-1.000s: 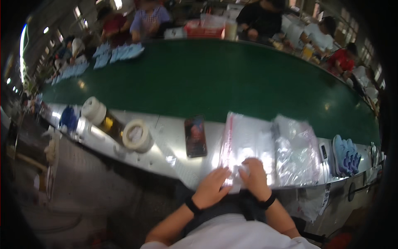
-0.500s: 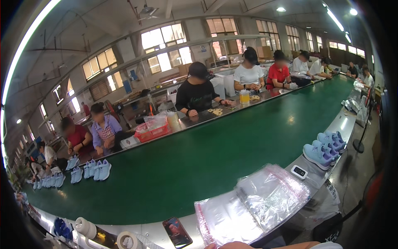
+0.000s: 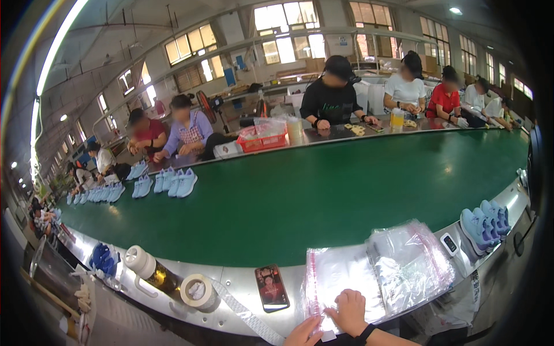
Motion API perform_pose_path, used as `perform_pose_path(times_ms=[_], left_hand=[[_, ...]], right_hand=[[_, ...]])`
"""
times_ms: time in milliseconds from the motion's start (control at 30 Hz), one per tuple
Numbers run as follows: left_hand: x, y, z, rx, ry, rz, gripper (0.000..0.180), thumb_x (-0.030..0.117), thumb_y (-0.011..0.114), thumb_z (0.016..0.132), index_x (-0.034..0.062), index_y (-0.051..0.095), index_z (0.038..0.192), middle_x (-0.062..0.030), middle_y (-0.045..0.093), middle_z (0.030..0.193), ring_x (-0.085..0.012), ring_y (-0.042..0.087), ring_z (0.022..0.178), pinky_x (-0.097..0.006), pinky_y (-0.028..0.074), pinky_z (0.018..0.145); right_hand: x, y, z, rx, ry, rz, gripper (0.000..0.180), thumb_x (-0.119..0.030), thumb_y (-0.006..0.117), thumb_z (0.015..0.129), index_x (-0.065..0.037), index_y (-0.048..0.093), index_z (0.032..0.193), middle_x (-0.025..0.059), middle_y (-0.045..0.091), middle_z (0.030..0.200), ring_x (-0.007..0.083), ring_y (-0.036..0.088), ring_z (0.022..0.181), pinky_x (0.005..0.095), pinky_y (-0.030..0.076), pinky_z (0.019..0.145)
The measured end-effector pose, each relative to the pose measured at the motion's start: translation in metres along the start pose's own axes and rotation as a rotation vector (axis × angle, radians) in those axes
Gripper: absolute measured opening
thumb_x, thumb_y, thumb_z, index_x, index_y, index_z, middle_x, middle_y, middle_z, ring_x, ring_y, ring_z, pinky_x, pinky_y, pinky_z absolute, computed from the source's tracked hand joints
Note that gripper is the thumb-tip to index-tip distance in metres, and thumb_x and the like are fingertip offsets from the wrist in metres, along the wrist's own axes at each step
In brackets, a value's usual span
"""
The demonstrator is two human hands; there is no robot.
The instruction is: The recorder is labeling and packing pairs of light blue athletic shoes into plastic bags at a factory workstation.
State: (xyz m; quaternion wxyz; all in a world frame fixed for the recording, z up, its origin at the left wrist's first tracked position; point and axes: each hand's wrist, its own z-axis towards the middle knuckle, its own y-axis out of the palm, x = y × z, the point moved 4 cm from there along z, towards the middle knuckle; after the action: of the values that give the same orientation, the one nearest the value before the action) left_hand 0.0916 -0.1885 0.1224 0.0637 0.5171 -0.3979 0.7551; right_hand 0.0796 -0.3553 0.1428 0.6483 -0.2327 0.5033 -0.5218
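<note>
Two stacks of clear plastic bags (image 3: 343, 271) with pink sealing edges lie side by side on the metal ledge in front of me. My right hand (image 3: 350, 311), a black band at its wrist, rests on the left stack with its fingers bent and a little apart. At that stack's near left corner my left hand (image 3: 304, 333) is partly cut off by the lower edge. Its fingers are drawn together; what they hold is not plain. A small white piece (image 3: 328, 335) shows between the hands. A label strip (image 3: 245, 313) runs from a white roll (image 3: 199, 291) toward my left hand.
A phone (image 3: 272, 288), a drink bottle (image 3: 153, 271) and blue crumpled material (image 3: 104, 259) occupy the ledge leftward. Rightward are a small white device (image 3: 449, 244) and light-blue shoes (image 3: 479, 228). Beyond runs a green conveyor belt (image 3: 300, 202), carrying more shoes (image 3: 183, 183); several people work along its far side.
The view has swung left and down, so the scene sits further right and more of the near ledge shows. Both hands have come into view at the left bag stack.
</note>
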Motion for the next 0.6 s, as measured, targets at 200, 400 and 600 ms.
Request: perform_pose_path(times_ms=[200, 400, 600], left_hand=[[0.003, -0.008, 0.015, -0.097, -0.005, -0.053, 0.045, 0.023, 0.054, 0.089, 0.0015, 0.046, 0.127, -0.0209, 0.051, 0.123, -0.0359, 0.044, 0.119, -0.038, 0.033, 0.102], [0.002, -0.014, 0.015, -0.103, -0.071, -0.06, 0.044, 0.019, 0.052, 0.089, 0.0022, 0.045, 0.129, -0.0191, 0.048, 0.129, -0.0337, 0.039, 0.125, -0.038, 0.03, 0.104], [-0.006, -0.014, 0.021, -0.129, -0.104, -0.167, 0.041, 0.016, 0.049, 0.091, 0.001, 0.044, 0.13, -0.0168, 0.049, 0.129, -0.0295, 0.039, 0.126, -0.035, 0.03, 0.104]], right_hand=[[0.016, 0.016, 0.002, 0.024, -0.002, -0.072, 0.024, -0.017, 0.07, 0.067, -0.007, 0.054, 0.083, 0.0104, 0.051, 0.089, 0.0302, 0.048, 0.084, 0.0417, 0.036, 0.071], [0.003, 0.0, 0.013, 0.039, 0.008, 0.044, 0.023, -0.016, 0.069, 0.069, -0.005, 0.053, 0.081, 0.0115, 0.051, 0.088, 0.0304, 0.048, 0.084, 0.0416, 0.037, 0.07], [0.04, 0.013, 0.011, 0.065, 0.056, 0.09, 0.016, -0.01, 0.066, 0.072, -0.005, 0.051, 0.076, 0.0099, 0.051, 0.081, 0.0295, 0.048, 0.076, 0.0403, 0.037, 0.067]])
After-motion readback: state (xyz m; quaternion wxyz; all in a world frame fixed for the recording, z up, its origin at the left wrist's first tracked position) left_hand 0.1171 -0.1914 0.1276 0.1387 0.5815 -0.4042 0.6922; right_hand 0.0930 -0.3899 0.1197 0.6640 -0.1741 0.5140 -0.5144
